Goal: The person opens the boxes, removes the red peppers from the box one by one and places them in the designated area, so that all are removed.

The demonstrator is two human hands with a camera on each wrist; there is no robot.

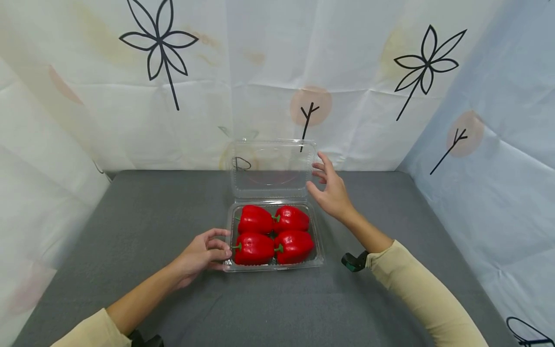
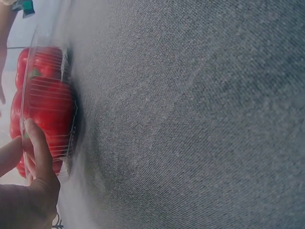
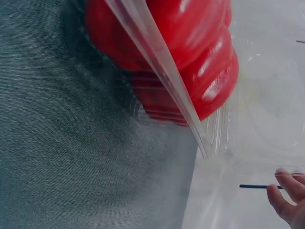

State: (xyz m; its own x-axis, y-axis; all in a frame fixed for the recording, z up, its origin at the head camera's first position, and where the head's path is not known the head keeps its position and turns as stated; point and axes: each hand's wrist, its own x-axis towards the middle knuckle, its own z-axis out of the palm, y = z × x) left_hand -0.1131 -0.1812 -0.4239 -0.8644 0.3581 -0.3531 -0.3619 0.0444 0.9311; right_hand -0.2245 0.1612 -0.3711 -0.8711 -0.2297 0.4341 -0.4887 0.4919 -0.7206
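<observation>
A clear plastic clamshell container (image 1: 277,268) lies on the table with its lid (image 1: 273,168) raised at the back. Inside its base are several red bell peppers (image 1: 256,249) with green stems, set in two rows. My left hand (image 1: 201,253) is at the container's left side; in the left wrist view its thumb and fingers (image 2: 42,155) pinch the rim. Beside the lid's right edge is my right hand (image 1: 331,190), fingers extended and thumb spread. The right wrist view shows that hand (image 3: 293,200) at the transparent lid's edge; whether it touches is unclear.
A grey cloth-covered table (image 1: 173,207) spreads around the container. White fabric (image 1: 269,62) printed with leaf drawings hangs behind and along both sides. A dark band (image 1: 355,261) is on the right wrist.
</observation>
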